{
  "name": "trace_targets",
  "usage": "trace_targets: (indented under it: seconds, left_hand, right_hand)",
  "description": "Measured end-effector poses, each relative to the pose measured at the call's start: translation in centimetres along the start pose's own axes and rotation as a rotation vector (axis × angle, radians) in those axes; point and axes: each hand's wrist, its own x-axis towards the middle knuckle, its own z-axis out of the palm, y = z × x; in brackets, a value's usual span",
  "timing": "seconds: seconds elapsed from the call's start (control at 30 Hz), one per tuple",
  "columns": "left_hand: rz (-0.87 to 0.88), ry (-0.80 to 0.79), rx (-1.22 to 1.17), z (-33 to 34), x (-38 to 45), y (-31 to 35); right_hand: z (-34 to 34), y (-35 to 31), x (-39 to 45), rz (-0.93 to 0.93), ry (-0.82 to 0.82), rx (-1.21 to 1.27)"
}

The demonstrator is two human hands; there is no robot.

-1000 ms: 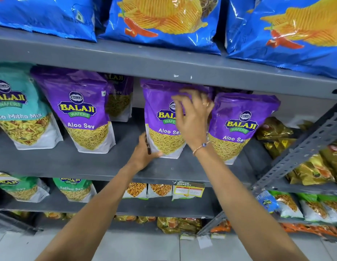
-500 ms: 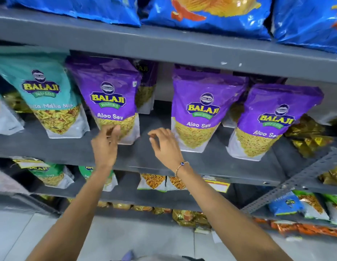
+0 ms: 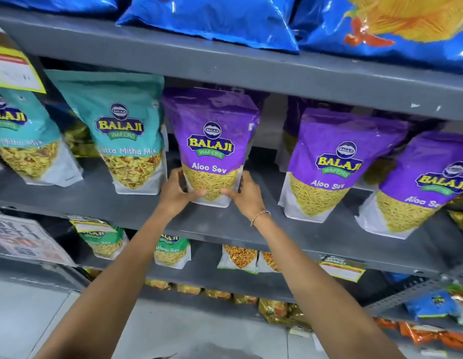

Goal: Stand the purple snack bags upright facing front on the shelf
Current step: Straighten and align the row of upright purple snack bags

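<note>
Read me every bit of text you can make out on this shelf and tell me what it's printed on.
"BALAJI WAFERS", "Aloo Sev": held purple bag, both hands at its base.
Same text, partly cut off: the two purple bags to its right.
"BALAJI WAFERS", "...tta Mitha Mix": teal bag.
Yellow shelf tags: too blurred to read.

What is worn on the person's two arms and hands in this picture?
Both forearms are bare, with no sleeves in view. The right hand has a thin beaded bracelet at the wrist, gold-coloured with a small blue bead. The left hand shows no bracelet and no watch. No gloves on either hand.
</note>
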Motion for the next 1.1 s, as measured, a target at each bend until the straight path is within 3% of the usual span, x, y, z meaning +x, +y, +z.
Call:
trace_targets:
  seconds: [0.13, 0.27, 0.37, 0.43, 0.53, 0.8, 0.93, 1.03, 1.1]
  left_hand:
    - [0.007, -0.017, -0.105, 2.5, -0.3, 1.0]
    - [0.044, -0.045, -0.120, 3.7, -0.1, 1.9]
    - [0.046, -0.117, -0.068, 3.1, 0.5, 2.0]
    - [0.051, -0.185, -0.040, 2.7, 0.9, 2.2]
    - [0.035, -0.255, -0.014, 2.6, 1.2, 2.3]
    - [0.033, -0.207, 0.010, 2.7, 0.9, 2.0]
    - [0.042, -0.227, 0.025, 2.7, 1.0, 2.0]
    - [0.052, -0.235, 0.029, 2.8, 1.1, 1.9]
    - [0.052, -0.233, 0.037, 2.8, 1.2, 1.9]
  right_hand:
    - [-1.6, 1.1, -0.3, 0.037, 0.038, 0.056]
    - [-3.5, 1.5, -0.1, 0.046, -0.027, 0.064]
    - [-4.2, 1.6, -0.3, 0.020, 0.179, 0.250]
    - [-4.5, 1.4, -0.4, -0.032, 0.306, 0.207]
    - [-4.5, 0.4, -0.1, -0.039, 0.338, 0.123]
    - [-3.9, -0.3, 0.4, -0.011, 0.581, -0.046]
    - [-3.2, -0.7, -0.7, -0.030, 0.608, -0.123]
    - [-2.7, -2.4, -2.5, -0.114, 0.690, -0.178]
    - [-2.0, -4.6, -3.7, -0.268, 0.603, -0.204]
